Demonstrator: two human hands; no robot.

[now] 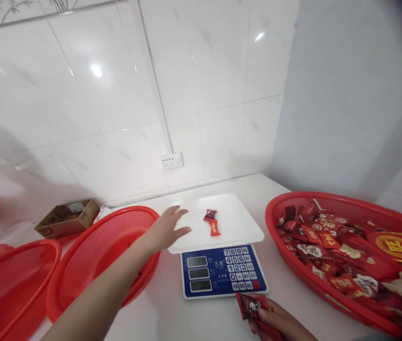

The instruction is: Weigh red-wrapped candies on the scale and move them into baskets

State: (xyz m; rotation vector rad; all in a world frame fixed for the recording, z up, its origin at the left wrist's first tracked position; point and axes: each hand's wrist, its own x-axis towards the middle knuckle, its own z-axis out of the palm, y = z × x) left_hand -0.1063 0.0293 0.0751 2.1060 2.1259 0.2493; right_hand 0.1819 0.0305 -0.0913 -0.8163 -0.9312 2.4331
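Note:
My left hand (168,229) reaches over the left edge of the scale's white weighing tray (236,213), fingers apart and holding nothing. Two small wrapped sweets lie on that tray: a dark red one (210,215) and, touching it, an orange-red one (214,228). Below the tray is the blue keypad panel (218,279) of the scale, with three displays too faint to read surely. In front of the panel's lower right corner, my right hand (275,319) grips a dark red snack packet (250,307); more red wrapper shows under the fingers.
A red basket (275,222) full of red-wrapped snacks stands on the right. At left are another red basket (115,222), a further red basket (57,251) and an open cardboard box (62,227). A tiled wall with a socket (171,161) closes the back.

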